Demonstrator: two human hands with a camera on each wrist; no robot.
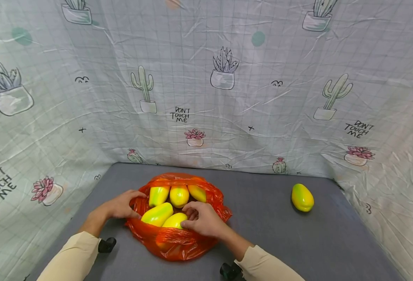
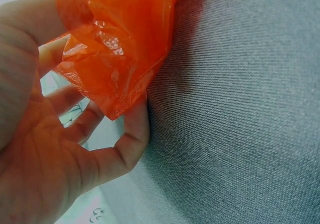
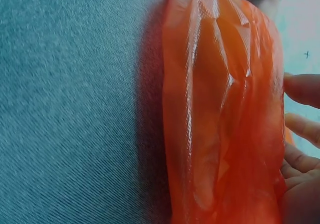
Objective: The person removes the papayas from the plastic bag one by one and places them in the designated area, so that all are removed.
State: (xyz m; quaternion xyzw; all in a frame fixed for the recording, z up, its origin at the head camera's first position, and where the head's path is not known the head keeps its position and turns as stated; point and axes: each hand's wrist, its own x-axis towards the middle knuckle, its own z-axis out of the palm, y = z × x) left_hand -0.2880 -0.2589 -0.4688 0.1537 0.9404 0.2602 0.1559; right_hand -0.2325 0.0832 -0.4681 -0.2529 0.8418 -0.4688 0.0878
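Observation:
A red-orange plastic bag [image 1: 178, 249] lies with its mouth spread wide on the grey table. Several smooth, oblong yellow-green fruits, shaped like mangoes or small papayas, are inside, among them a front fruit [image 1: 174, 221] and a left one [image 1: 157, 214]. At the bag's left rim, my left hand [image 1: 123, 205] grips the plastic between thumb and fingers, also seen in the left wrist view. My right hand [image 1: 206, 220] is over the right side of the mouth, its fingers loosely bent and its thumb beside the front fruit. Nothing shows in its grasp.
One more yellow-green fruit [image 1: 302, 198] lies apart on the right of the grey tabletop [image 1: 262, 234]. A cactus-print curtain [image 1: 206, 148] hangs behind the table and along both sides.

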